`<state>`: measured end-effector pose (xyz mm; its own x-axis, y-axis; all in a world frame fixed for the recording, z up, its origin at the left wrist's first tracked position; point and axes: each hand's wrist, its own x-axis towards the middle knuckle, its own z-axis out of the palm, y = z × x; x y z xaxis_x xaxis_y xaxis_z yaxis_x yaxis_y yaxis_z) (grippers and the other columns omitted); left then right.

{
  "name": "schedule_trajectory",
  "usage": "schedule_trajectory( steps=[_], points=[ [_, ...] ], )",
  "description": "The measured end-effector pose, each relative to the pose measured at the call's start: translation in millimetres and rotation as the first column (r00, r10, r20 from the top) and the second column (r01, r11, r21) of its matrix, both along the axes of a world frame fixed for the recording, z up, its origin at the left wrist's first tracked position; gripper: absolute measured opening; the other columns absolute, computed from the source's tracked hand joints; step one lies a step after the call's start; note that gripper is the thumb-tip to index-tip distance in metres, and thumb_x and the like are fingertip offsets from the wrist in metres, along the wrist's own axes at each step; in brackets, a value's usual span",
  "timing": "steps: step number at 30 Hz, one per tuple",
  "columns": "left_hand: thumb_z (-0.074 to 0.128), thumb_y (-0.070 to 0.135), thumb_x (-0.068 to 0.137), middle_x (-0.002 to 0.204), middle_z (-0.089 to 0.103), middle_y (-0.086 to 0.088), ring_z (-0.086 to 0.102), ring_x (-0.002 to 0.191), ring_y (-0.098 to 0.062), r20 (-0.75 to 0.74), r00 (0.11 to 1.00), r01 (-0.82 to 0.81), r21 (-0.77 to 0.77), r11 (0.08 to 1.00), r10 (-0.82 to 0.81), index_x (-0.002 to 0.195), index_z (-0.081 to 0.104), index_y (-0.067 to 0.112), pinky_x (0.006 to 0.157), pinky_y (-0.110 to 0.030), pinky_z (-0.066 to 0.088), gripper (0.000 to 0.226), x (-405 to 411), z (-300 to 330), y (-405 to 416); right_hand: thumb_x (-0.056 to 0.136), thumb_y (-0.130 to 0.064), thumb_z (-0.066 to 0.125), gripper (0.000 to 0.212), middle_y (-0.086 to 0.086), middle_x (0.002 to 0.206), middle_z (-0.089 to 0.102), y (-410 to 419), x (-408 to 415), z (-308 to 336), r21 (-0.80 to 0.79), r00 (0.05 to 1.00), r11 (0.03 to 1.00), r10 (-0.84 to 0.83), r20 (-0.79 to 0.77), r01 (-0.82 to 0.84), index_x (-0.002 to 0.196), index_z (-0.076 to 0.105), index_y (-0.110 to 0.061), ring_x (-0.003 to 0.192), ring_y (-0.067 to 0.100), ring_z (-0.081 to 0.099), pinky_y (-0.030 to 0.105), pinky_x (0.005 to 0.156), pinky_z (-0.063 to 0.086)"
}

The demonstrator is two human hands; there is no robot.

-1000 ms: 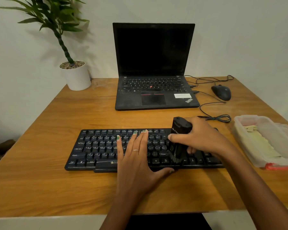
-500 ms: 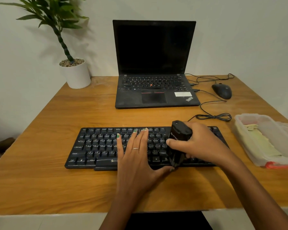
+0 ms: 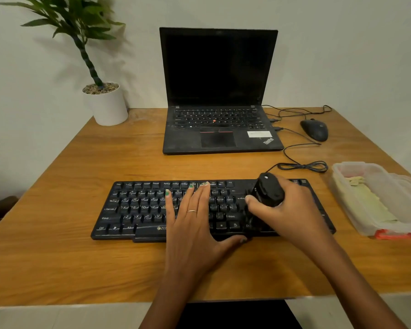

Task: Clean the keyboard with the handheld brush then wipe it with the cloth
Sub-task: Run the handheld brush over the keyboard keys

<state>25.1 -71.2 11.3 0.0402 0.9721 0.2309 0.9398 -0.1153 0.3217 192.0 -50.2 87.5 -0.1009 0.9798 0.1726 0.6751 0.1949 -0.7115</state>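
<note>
Head view. The black full-size keyboard lay flat on the near half of the wooden table, its long side parallel to the table's front edge. The left hand rested palm-down across the middle keys, fingers straight and together, thumb spread along the keyboard's near edge; released, grasping nothing, pressing the board in place. A thin ring showed on one finger.

The right hand sat over the right-hand block of keys, fingers curled round a stubby black handheld brush. The brush stood nearly upright, tilted a little, its rounded top above the hand and its lower end down among the keys near the bottom row; the bristles looked to be touching the keys, though blur made that hard to confirm. The forearm ran in from the lower right.

To the right of the keyboard, close to the table edge, stood a clear plastic box holding a pale yellow-green cloth, untouched. Beyond the keyboard: an open black laptop with dark screen, a black wired mouse, a white potted plant.
</note>
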Motion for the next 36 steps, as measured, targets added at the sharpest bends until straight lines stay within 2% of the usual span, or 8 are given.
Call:
schedule_trajectory(
  steps=[3, 7, 11, 15, 20, 26, 30, 36],
  points=[
    [0.033, 0.093, 0.068, 0.141, 0.051, -0.005, 0.044, 0.133, -0.023, 0.001, 1.000, 0.003, 0.004, 1.000, -0.003, 0.142, 0.042, 0.010, 0.117, -0.044, -0.012, 0.112, 0, 0, 0, 0.079, -0.031, 0.070, 0.013, -0.006, 0.074, 0.065, -10, -3, -4, -0.050, 0.996, 0.997, 0.055, -0.070, -0.059, 0.084, 0.061, -0.023, 0.069, 0.006, 0.062, 0.025, 0.059, 0.054],
    [0.025, 0.094, 0.068, 0.140, 0.052, -0.005, 0.045, 0.133, -0.023, 0.001, 1.000, 0.001, -0.006, 1.000, -0.001, 0.142, 0.043, 0.009, 0.117, -0.043, -0.011, 0.114, 0, 2, 0, 0.080, -0.029, 0.071, 0.015, -0.004, 0.070, 0.064, -7, 6, -5, 0.041, 0.994, 0.994, -0.102, -0.050, 0.104, 0.078, 0.060, -0.019, 0.066, 0.009, 0.061, 0.027, 0.056, 0.051],
    [0.030, 0.093, 0.069, 0.140, 0.052, -0.005, 0.043, 0.134, -0.023, 0.005, 1.000, 0.005, 0.002, 1.000, -0.005, 0.142, 0.043, 0.009, 0.117, -0.043, -0.013, 0.112, 0, 2, -1, 0.079, -0.035, 0.068, 0.016, -0.007, 0.070, 0.061, -15, -5, -8, 0.016, 0.999, 1.000, 0.019, -0.047, -0.018, 0.080, 0.059, -0.023, 0.065, 0.005, 0.058, 0.022, 0.054, 0.048],
    [0.028, 0.093, 0.068, 0.139, 0.053, -0.005, 0.045, 0.132, -0.024, -0.002, 1.000, 0.002, -0.002, 1.000, -0.002, 0.141, 0.043, 0.008, 0.117, -0.043, -0.011, 0.113, 0, 2, -1, 0.081, -0.029, 0.069, 0.016, -0.005, 0.066, 0.060, -7, 1, -4, 0.059, 0.996, 0.995, -0.079, -0.048, 0.082, 0.075, 0.057, -0.020, 0.061, 0.008, 0.057, 0.021, 0.051, 0.045],
    [0.032, 0.092, 0.068, 0.139, 0.053, -0.005, 0.045, 0.133, -0.024, 0.005, 1.000, 0.007, 0.008, 1.000, -0.007, 0.141, 0.043, 0.009, 0.117, -0.043, -0.012, 0.111, 0, 1, -1, 0.079, -0.034, 0.068, 0.019, -0.004, 0.065, 0.059, -10, -8, 0, -0.032, 0.998, 0.997, 0.066, 0.000, -0.066, 0.075, 0.056, -0.019, 0.060, 0.010, 0.055, 0.025, 0.052, 0.045],
    [0.033, 0.092, 0.067, 0.138, 0.053, -0.005, 0.046, 0.131, -0.024, 0.011, 1.000, 0.007, 0.004, 1.000, -0.007, 0.141, 0.044, 0.010, 0.117, -0.042, -0.012, 0.111, 0, 2, -1, 0.081, -0.031, 0.068, 0.023, -0.006, 0.061, 0.054, 0, -16, -7, 0.099, 0.997, 0.993, -0.068, -0.035, 0.071, 0.068, 0.050, -0.023, 0.057, 0.008, 0.052, 0.021, 0.049, 0.042],
    [0.036, 0.091, 0.067, 0.138, 0.054, -0.005, 0.046, 0.131, -0.024, 0.007, 1.000, 0.010, 0.019, 1.000, -0.010, 0.140, 0.044, 0.009, 0.117, -0.043, -0.011, 0.110, -1, 0, 0, 0.079, -0.034, 0.067, 0.018, -0.003, 0.066, 0.060, -6, -8, 1, -0.026, 0.998, 0.998, 0.050, 0.033, -0.049, 0.076, 0.056, -0.020, 0.061, 0.010, 0.056, 0.024, 0.052, 0.044],
    [0.031, 0.093, 0.068, 0.140, 0.052, -0.004, 0.044, 0.133, -0.023, 0.012, 1.000, 0.008, 0.003, 1.000, -0.008, 0.142, 0.042, 0.010, 0.117, -0.043, -0.010, 0.111, 0, -1, 0, 0.081, -0.031, 0.069, 0.026, -0.005, 0.060, 0.052, 6, -13, -9, 0.122, 0.993, 0.986, -0.110, -0.038, 0.114, 0.068, 0.049, -0.021, 0.055, 0.009, 0.049, 0.020, 0.049, 0.038]
  ],
)
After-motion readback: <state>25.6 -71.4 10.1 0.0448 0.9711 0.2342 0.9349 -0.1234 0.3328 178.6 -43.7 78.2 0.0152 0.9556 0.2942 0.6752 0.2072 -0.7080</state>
